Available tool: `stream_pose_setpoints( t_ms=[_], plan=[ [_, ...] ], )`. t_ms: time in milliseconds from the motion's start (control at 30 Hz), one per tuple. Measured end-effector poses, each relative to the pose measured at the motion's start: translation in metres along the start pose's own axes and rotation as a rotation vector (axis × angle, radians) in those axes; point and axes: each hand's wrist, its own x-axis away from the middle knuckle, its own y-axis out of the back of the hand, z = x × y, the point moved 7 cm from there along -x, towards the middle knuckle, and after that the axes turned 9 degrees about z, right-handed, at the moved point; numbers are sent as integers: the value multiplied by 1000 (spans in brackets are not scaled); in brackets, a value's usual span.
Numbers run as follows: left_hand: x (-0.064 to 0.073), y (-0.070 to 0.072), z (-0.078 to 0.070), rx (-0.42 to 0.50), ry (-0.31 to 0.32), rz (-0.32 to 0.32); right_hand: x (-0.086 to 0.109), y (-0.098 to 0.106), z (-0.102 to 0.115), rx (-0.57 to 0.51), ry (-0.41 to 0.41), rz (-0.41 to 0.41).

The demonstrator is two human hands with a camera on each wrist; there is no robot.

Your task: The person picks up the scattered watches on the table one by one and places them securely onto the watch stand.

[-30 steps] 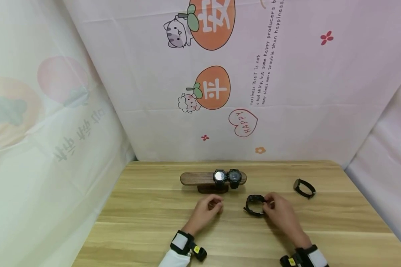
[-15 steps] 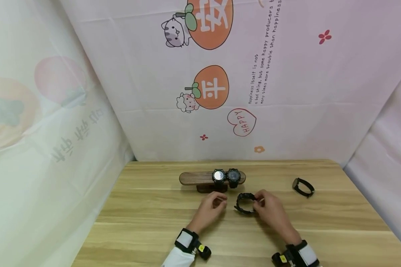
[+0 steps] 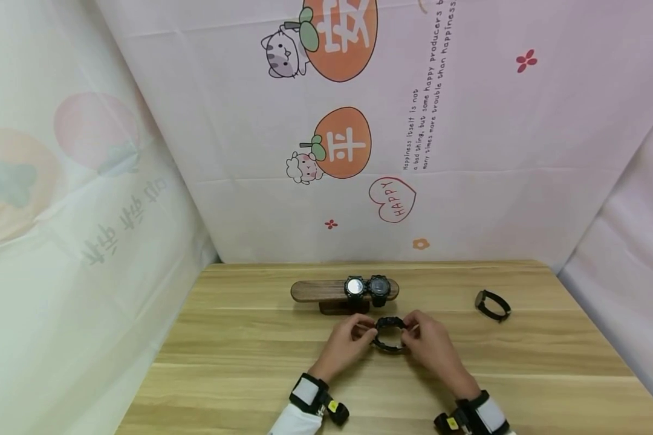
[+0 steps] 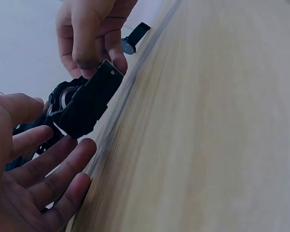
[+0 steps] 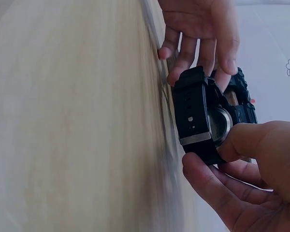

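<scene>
A black wristwatch with its strap closed into a loop stands on edge between my two hands, in front of the wooden watch stand. My right hand pinches its right side between thumb and fingers; the right wrist view shows the metal case back and the strap there. At the loop's left side, my left hand takes the watch between thumb and index finger, its other fingers spread below. Two black watches, one with a bright face and one with a dark face, sit on the stand's right end.
Another black watch lies looped on the table at the right. The stand's left part is bare wood. A printed white cloth hangs behind the table, with more cloth along the left side.
My right hand has carried the watch leftward along the front of the stand. My left hand has moved right and slightly forward, going from apart from the watch to touching its left side.
</scene>
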Motion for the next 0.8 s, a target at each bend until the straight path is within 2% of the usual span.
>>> stream_pose_setpoints(
  t_ms=[500, 800],
  plan=[
    [0, -2, -1, 39, -2, -24, 1, -1, 6, 10, 25, -11],
    [-1, -1, 0, 42, -6, -23, 2, -3, 5, -19, 20, 21]
  ],
)
